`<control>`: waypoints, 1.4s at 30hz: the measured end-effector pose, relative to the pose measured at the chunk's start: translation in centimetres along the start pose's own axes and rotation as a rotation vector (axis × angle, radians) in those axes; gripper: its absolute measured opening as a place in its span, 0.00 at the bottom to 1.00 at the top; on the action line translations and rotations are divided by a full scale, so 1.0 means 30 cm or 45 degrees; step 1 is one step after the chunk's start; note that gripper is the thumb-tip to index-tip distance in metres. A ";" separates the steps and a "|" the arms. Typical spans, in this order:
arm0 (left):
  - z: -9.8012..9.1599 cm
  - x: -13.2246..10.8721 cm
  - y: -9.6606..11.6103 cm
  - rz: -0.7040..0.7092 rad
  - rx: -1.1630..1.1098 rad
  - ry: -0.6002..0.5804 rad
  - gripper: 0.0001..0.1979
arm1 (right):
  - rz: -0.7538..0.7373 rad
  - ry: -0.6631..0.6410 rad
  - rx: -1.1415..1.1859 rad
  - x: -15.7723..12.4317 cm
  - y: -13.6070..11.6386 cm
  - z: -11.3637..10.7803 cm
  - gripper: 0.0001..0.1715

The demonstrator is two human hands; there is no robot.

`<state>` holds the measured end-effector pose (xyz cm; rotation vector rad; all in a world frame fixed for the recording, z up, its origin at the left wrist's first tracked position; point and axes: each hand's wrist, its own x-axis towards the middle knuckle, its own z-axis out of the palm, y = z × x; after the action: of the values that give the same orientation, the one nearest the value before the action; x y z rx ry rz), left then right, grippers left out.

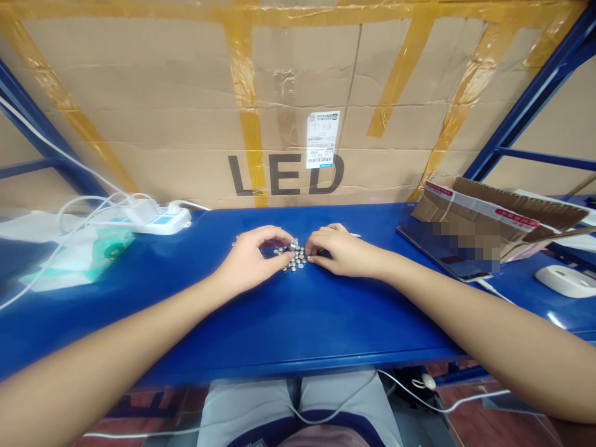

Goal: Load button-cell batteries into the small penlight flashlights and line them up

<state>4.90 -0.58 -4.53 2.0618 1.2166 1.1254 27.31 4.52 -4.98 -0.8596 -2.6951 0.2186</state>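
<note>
A small heap of shiny round metal pieces (298, 256), silver and brassy, lies on the blue table between my hands. My left hand (255, 253) curves around the heap's left side, and a silvery disc shows between its thumb and index fingertips. On the other side, my right hand (336, 249) has its thumb and fingertips drawn together at the edge of the pieces. Whatever those right fingertips hold, if anything, is too small to make out. A thin, light-coloured item (354, 235) sticks out behind my right hand.
A large taped cardboard box (186, 124) marked LED stands behind the blue table (298, 329). At left are a white power strip (174, 220) with cables and a green-white packet (88, 254). Rightward are an open carton (465, 214), a dark phone-like device (433, 254) and a white mouse (565, 280).
</note>
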 end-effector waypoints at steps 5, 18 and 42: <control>0.005 0.002 -0.017 0.068 -0.024 -0.025 0.07 | -0.016 0.120 -0.005 -0.004 -0.007 -0.009 0.01; 0.015 0.004 -0.033 0.055 -0.107 -0.048 0.09 | -0.159 0.286 0.220 -0.009 -0.032 -0.019 0.09; 0.017 0.000 -0.021 0.014 -0.105 -0.083 0.10 | 0.082 0.496 0.920 -0.010 -0.086 -0.029 0.14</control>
<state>5.04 -0.30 -5.28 2.0293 1.1113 1.0866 26.44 2.31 -3.62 -0.6645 -1.9951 0.8710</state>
